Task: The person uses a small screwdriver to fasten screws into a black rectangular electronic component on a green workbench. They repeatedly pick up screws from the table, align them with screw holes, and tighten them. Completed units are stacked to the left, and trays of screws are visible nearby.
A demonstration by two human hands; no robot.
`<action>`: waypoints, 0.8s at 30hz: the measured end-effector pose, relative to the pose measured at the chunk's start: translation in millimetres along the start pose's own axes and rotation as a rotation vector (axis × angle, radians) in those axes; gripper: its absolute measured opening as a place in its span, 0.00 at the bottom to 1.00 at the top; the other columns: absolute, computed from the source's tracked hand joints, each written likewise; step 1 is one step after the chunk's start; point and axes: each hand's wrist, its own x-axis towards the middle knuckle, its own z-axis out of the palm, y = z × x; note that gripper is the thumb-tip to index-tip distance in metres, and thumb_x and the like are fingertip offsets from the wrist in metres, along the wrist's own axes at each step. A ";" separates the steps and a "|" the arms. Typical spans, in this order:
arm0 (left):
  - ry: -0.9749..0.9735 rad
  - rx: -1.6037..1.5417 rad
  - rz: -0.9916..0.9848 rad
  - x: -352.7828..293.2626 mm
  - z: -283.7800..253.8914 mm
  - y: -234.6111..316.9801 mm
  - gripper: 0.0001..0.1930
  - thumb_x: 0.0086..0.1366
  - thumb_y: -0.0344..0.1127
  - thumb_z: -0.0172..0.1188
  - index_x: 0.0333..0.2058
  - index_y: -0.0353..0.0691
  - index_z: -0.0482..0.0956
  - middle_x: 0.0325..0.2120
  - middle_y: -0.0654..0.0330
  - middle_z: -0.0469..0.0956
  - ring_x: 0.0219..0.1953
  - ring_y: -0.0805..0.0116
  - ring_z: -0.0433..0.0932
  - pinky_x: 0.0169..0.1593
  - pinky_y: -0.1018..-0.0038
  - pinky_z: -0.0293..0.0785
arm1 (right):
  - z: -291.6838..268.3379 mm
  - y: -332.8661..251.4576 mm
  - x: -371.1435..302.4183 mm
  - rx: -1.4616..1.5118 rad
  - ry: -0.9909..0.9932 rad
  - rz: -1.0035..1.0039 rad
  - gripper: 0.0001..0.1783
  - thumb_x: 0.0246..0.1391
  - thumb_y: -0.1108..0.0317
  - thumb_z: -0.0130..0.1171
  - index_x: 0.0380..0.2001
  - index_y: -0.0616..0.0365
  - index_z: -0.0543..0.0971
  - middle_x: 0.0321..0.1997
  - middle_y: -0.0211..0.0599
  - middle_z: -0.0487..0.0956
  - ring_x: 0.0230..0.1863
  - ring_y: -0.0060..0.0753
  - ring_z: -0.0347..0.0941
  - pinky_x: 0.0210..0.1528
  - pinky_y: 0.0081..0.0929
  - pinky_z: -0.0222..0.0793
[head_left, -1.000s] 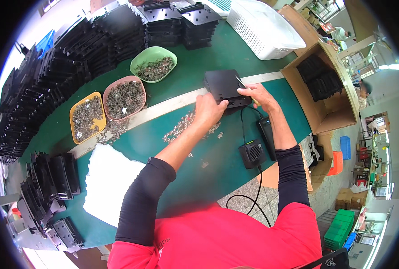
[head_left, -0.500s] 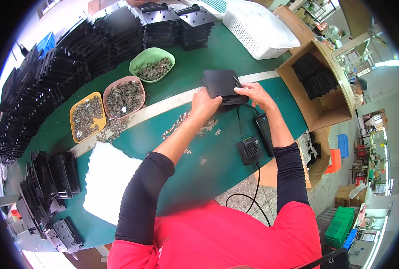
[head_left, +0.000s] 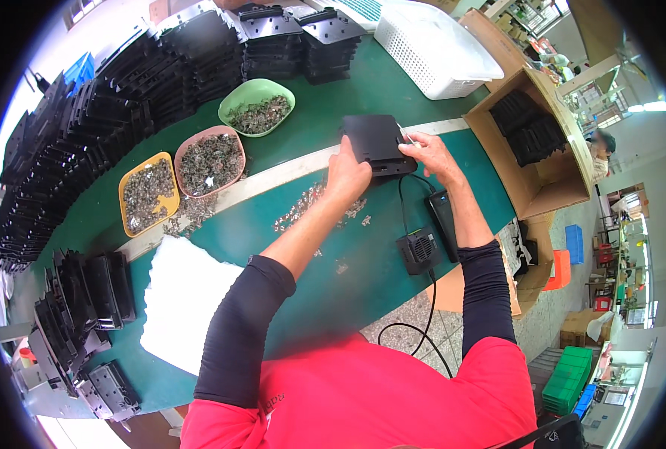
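On the green counter, just past scattered small metal parts, both hands grip a flat black box: left hand fingers closed on its near-left edge, right hand pinching its right side.

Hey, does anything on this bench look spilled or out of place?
Yes: small metal parts lie scattered loose on the green table beside the left hand, outside the bowls.
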 end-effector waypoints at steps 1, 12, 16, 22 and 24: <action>0.010 -0.017 0.010 -2.8 2.9 0.0 0.32 0.55 0.27 0.54 0.60 0.32 0.59 0.46 0.30 0.68 0.46 0.35 0.74 0.54 0.54 0.71 | -1.5 5.4 2.4 0.019 -0.001 0.025 0.28 0.48 0.51 0.65 0.48 0.58 0.80 0.32 0.30 0.78 0.29 0.21 0.72 0.16 0.22 0.59; 0.129 0.017 0.109 -14.2 14.8 -7.4 0.19 0.54 0.26 0.55 0.45 0.25 0.69 0.46 0.37 0.69 0.51 0.39 0.69 0.56 0.54 0.67 | 1.1 3.7 0.3 0.026 0.073 0.036 0.25 0.49 0.51 0.66 0.46 0.58 0.82 0.29 0.28 0.78 0.24 0.19 0.69 0.15 0.22 0.61; 0.225 0.044 0.150 -17.0 13.6 -2.2 0.20 0.54 0.26 0.55 0.47 0.25 0.69 0.45 0.37 0.71 0.50 0.39 0.70 0.56 0.54 0.67 | 5.9 4.7 4.4 0.009 0.095 0.019 0.25 0.50 0.50 0.65 0.46 0.56 0.83 0.28 0.28 0.79 0.21 0.19 0.69 0.14 0.22 0.61; 0.226 0.020 0.163 -2.5 11.9 -14.4 0.27 0.56 0.26 0.55 0.56 0.23 0.65 0.49 0.35 0.71 0.54 0.39 0.70 0.59 0.56 0.65 | 12.3 -1.5 8.3 -0.035 0.111 -0.025 0.25 0.52 0.49 0.64 0.47 0.55 0.83 0.23 0.25 0.76 0.19 0.17 0.67 0.13 0.20 0.59; 0.193 0.056 0.150 -0.6 10.2 -17.5 0.31 0.56 0.26 0.55 0.59 0.23 0.62 0.52 0.34 0.71 0.56 0.40 0.70 0.61 0.57 0.64 | 11.3 1.0 9.4 -0.036 0.126 0.019 0.26 0.49 0.50 0.64 0.47 0.54 0.83 0.24 0.28 0.79 0.18 0.19 0.68 0.13 0.23 0.62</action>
